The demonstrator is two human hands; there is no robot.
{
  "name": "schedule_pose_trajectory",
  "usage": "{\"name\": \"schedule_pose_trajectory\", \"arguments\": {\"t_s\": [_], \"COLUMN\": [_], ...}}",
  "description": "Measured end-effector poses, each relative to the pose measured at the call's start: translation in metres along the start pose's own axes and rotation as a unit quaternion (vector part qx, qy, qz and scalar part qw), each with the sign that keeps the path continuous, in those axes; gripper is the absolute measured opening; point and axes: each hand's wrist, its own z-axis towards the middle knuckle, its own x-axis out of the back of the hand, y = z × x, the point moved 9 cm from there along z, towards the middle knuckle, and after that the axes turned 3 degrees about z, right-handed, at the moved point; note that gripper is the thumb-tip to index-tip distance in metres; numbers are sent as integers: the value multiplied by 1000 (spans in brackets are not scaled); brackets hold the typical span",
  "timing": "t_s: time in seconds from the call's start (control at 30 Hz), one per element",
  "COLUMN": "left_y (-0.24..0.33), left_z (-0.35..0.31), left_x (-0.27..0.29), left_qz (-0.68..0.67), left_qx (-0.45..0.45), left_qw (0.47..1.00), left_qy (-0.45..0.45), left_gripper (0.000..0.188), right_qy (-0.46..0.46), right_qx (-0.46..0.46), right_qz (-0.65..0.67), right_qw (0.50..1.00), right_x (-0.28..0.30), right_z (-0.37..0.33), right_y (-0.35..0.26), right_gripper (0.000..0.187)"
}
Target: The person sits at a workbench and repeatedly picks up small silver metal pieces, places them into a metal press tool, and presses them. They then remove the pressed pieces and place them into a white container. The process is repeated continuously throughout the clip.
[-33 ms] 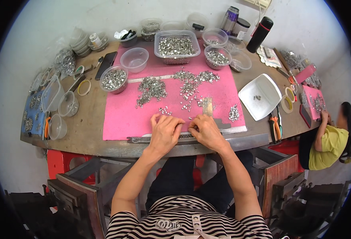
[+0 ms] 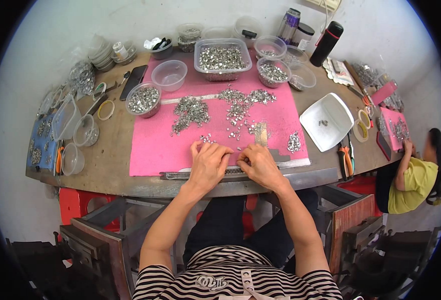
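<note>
Both hands work over a long, narrow metal strip (image 2: 234, 171) with a dark, toothed row, lying along the near edge of a pink mat (image 2: 155, 142). My left hand (image 2: 208, 164) rests at the strip with curled fingers, thumb and index pressed together; what they pinch is too small to make out. My right hand (image 2: 260, 166) is closed in a similar pinch just right of it, its fingertips hiding whatever is between them. Just beyond the hands lie small loose silver metal pieces (image 2: 190, 112), spread in heaps on the mat. A brassy flat plate (image 2: 261, 134) lies beyond my right hand.
A clear tub (image 2: 222, 75) full of silver pieces stands at the back, with round bowls beside it. A white tray (image 2: 325, 122) and orange-handled pliers (image 2: 348, 162) lie to the right. Farther right, a person in a yellow-green top (image 2: 413, 185) works at another pink mat.
</note>
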Motion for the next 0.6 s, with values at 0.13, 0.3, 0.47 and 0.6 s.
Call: {"name": "schedule_pose_trajectory", "arguments": {"t_s": [0.13, 0.3, 0.47, 0.6], "left_y": [-6, -7, -9, -8], "left_z": [15, 27, 29, 27], "left_x": [-17, -29, -35, -34], "left_qz": [31, 42, 40, 54], "left_qx": [-23, -42, -55, -71], "left_qw": [999, 997, 996, 995], "left_qy": [-15, -56, -63, -49], "left_gripper": [10, 11, 8, 8], "right_qy": [43, 75, 106, 92], "right_qx": [-23, 24, 56, 71], "right_qz": [73, 81, 37, 42], "right_qw": [996, 994, 992, 992], "right_x": [16, 21, 18, 19], "right_z": [-12, -32, -41, -39], "right_y": [-2, -17, -23, -25], "right_gripper": [9, 10, 12, 10]}}
